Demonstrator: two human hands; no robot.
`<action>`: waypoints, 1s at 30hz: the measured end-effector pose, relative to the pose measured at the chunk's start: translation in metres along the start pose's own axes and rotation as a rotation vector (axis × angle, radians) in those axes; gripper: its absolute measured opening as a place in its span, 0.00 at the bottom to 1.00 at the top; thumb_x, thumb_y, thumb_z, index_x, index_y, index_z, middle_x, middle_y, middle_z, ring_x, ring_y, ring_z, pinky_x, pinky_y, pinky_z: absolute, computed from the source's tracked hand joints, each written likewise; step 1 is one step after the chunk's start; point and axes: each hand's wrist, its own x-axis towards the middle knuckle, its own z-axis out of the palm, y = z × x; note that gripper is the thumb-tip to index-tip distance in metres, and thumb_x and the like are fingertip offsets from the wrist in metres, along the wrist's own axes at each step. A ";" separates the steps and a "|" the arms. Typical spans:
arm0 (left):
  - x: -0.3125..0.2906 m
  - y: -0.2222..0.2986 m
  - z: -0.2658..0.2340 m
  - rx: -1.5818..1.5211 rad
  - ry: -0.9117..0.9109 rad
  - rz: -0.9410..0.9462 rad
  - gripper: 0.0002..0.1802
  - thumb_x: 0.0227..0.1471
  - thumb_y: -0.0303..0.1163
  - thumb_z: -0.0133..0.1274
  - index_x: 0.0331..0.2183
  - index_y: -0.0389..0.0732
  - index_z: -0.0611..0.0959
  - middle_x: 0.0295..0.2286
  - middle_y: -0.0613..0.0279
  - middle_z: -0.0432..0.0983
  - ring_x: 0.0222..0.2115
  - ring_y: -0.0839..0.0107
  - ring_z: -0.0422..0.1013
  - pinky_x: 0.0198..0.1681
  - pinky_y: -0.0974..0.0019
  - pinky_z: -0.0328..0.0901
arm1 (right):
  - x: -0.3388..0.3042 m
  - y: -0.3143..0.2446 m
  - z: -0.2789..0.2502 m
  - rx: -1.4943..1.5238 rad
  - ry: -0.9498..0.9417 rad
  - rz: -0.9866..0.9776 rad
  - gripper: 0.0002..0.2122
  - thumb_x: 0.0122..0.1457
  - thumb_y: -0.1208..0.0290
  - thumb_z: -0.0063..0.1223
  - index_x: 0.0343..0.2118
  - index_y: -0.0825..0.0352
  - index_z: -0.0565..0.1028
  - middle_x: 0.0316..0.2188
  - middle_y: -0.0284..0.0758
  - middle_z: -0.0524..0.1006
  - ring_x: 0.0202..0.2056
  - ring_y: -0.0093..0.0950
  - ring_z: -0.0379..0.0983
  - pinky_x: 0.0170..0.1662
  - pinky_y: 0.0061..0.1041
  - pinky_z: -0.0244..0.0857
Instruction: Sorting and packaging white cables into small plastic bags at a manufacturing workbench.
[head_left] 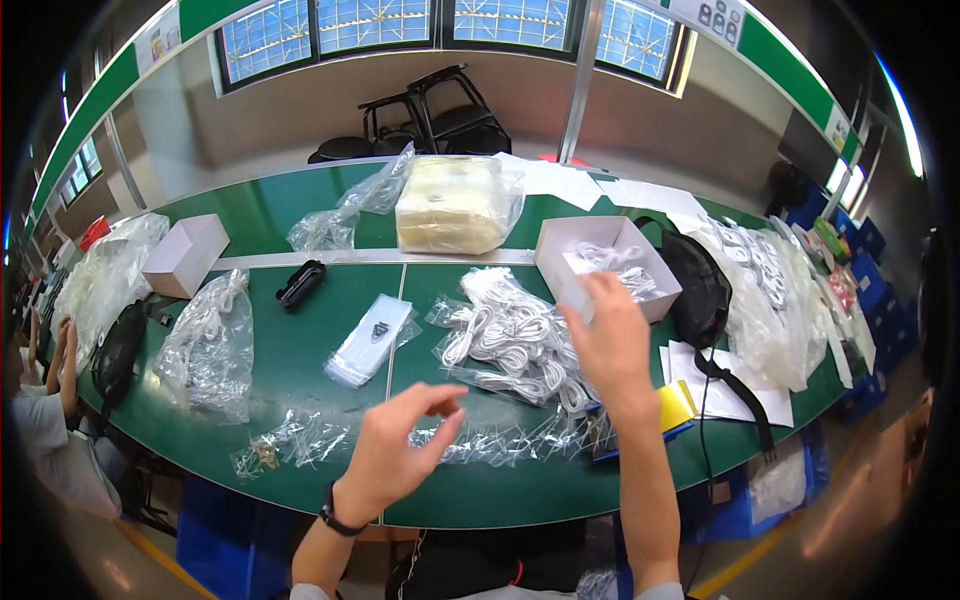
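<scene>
The left hand (pixel 395 440) hangs over the near part of the green table (pixel 470 507), its fingers curled and its thumb apart from them, the grip released. Beside it, a row of small clear plastic pieces (pixel 510 445) runs left and right along the near side. The right hand (pixel 610 345) reaches farther out, fingers extended and thumb spread, also released, at the near side of a white box (pixel 556 252) that holds white cables (pixel 617 262). Just left of this hand lies a heap of bundled white cables (pixel 505 330), some in clear bags. Left of the heap is a stack of clear bags (pixel 365 345); beyond them, farther off, sits a plastic-wrapped block (pixel 450 210). A black bag (pixel 692 285) lies right of the box, and a crumpled clear bag (pixel 210 355) lies far to the left.
</scene>
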 end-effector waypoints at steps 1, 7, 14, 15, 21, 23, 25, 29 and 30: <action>0.008 -0.011 0.003 0.072 0.017 0.018 0.13 0.49 0.19 0.58 0.40 0.35 0.82 0.28 0.56 0.80 0.28 0.66 0.77 0.34 0.68 0.69 | -0.004 -0.004 0.008 0.084 -0.165 -0.061 0.14 0.54 0.71 0.60 0.41 0.72 0.77 0.44 0.43 0.75 0.45 0.42 0.73 0.48 0.37 0.66; 0.056 -0.078 0.020 0.491 0.050 0.002 0.15 0.49 0.29 0.60 0.40 0.35 0.81 0.29 0.53 0.78 0.31 0.56 0.73 0.37 0.59 0.68 | -0.016 -0.025 0.089 -0.083 -0.390 -0.272 0.10 0.46 0.76 0.57 0.34 0.70 0.78 0.37 0.42 0.74 0.45 0.41 0.70 0.51 0.38 0.62; 0.075 -0.105 0.050 0.472 -0.009 -0.058 0.20 0.48 0.34 0.61 0.42 0.33 0.80 0.38 0.47 0.73 0.42 0.50 0.69 0.45 0.52 0.67 | -0.004 -0.019 0.099 -0.086 -0.486 -0.287 0.06 0.41 0.75 0.56 0.25 0.68 0.79 0.34 0.44 0.76 0.43 0.42 0.71 0.51 0.38 0.62; 0.075 -0.108 0.053 0.482 0.014 -0.049 0.21 0.47 0.34 0.61 0.42 0.33 0.80 0.39 0.48 0.73 0.42 0.50 0.69 0.45 0.52 0.67 | -0.006 -0.018 0.099 -0.080 -0.490 -0.297 0.06 0.41 0.75 0.56 0.25 0.68 0.79 0.34 0.44 0.76 0.43 0.42 0.71 0.51 0.38 0.62; 0.077 -0.120 0.052 0.488 0.005 -0.072 0.20 0.45 0.34 0.63 0.40 0.35 0.82 0.42 0.51 0.72 0.44 0.52 0.69 0.46 0.56 0.67 | -0.009 -0.021 0.086 0.079 -0.473 -0.228 0.08 0.47 0.71 0.58 0.29 0.70 0.80 0.34 0.46 0.78 0.44 0.43 0.72 0.53 0.38 0.62; 0.076 -0.111 0.053 0.593 0.009 -0.066 0.17 0.44 0.33 0.64 0.37 0.36 0.81 0.42 0.52 0.71 0.45 0.52 0.69 0.45 0.56 0.67 | -0.005 -0.018 0.089 0.098 -0.540 -0.197 0.09 0.51 0.69 0.58 0.30 0.70 0.80 0.33 0.46 0.77 0.42 0.45 0.72 0.52 0.40 0.63; 0.076 -0.112 0.056 0.643 0.048 -0.039 0.15 0.45 0.33 0.63 0.35 0.36 0.81 0.40 0.53 0.73 0.43 0.54 0.70 0.44 0.56 0.67 | -0.002 -0.018 0.090 0.057 -0.513 -0.192 0.10 0.51 0.69 0.57 0.31 0.71 0.80 0.33 0.47 0.77 0.41 0.45 0.73 0.50 0.40 0.65; 0.079 -0.114 0.055 0.532 0.212 -0.052 0.12 0.46 0.32 0.63 0.33 0.38 0.80 0.32 0.55 0.78 0.34 0.57 0.76 0.37 0.57 0.69 | 0.008 -0.024 0.091 -0.030 -0.387 -0.069 0.13 0.56 0.65 0.57 0.35 0.73 0.80 0.34 0.48 0.79 0.38 0.46 0.75 0.44 0.39 0.68; 0.080 -0.113 0.054 0.532 0.211 -0.052 0.12 0.46 0.32 0.63 0.33 0.38 0.80 0.32 0.55 0.78 0.34 0.57 0.76 0.37 0.57 0.69 | 0.011 -0.029 0.087 -0.029 -0.387 -0.068 0.13 0.56 0.65 0.57 0.35 0.73 0.80 0.34 0.48 0.79 0.38 0.46 0.75 0.44 0.39 0.68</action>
